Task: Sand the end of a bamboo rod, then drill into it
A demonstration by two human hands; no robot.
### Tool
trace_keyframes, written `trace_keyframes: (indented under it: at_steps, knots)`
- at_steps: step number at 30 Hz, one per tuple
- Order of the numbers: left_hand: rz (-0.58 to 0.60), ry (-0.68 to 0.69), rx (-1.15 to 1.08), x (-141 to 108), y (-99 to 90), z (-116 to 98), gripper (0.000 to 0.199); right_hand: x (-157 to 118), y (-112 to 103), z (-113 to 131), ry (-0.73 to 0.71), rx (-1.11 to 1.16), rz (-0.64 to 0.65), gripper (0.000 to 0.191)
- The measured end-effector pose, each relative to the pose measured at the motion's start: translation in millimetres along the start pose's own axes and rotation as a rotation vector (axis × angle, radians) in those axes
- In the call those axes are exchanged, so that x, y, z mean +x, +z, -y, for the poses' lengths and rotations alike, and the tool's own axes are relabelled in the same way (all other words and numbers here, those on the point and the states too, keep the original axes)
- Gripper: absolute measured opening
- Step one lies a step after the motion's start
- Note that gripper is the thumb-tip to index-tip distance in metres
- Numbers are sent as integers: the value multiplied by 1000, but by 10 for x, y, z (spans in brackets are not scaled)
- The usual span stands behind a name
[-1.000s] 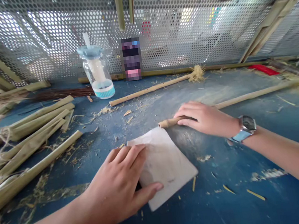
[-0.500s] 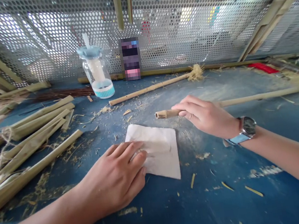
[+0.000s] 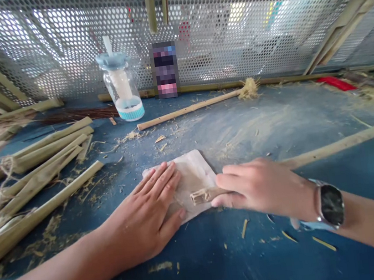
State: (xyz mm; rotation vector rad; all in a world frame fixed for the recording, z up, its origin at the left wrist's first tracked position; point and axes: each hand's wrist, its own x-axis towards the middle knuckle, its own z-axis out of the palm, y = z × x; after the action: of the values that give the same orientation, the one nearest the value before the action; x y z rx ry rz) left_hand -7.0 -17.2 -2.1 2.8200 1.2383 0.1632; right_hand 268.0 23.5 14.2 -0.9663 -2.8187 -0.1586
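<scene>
- Our left hand (image 3: 151, 211) lies flat and open on the pale sheet (image 3: 194, 169), its fingers stretched out.
- Our right hand (image 3: 262, 187) is curled around the long stick (image 3: 342, 142), gripping it near its hollow end, which rests over the sheet.
- The sheet lies on the blue counter (image 3: 231, 267), between our hands.
- Behind, near the perforated screen (image 3: 203, 0), we see a clear jar (image 3: 134, 88) standing upright, closed by a blue-grey lid (image 3: 113, 61) with a straw (image 3: 107, 45) poking up.
- Inside the jar hangs a pale tube (image 3: 122, 84); a blue patterned band (image 3: 132, 115) circles its base, and we cannot tell whether any liquid sits there.
</scene>
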Motion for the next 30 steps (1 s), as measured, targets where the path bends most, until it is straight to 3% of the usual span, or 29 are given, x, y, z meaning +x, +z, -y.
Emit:
trace_keyframes:
  at_steps: [5, 10, 15, 19, 24, 28, 30]
  knots:
    - [36, 35, -30, -9, -29, -52, 66, 36, -14, -30, 71, -189, 68, 49]
    - [36, 45, -42, -14, -16, -63, 65, 49, -35, -4, -7, -167, 77, 47]
    - [3, 65, -16, -18, -8, -55, 66, 52, 19, -30, 86, -237, 73, 48]
    - [39, 66, -3, -15, -35, -61, 65, 40, 47, 26, -37, -208, 54, 47]
    - [86, 47, 3, -6, -53, -69, 68, 44, 54, 36, 72, -289, 40, 45]
    - [90, 58, -9, -9, -29, -58, 70, 37, 46, 115, -20, -205, 0, 45]
    - [85, 59, -4, -10, -25, -49, 71, 56, 52, 106, 24, -200, 23, 46]
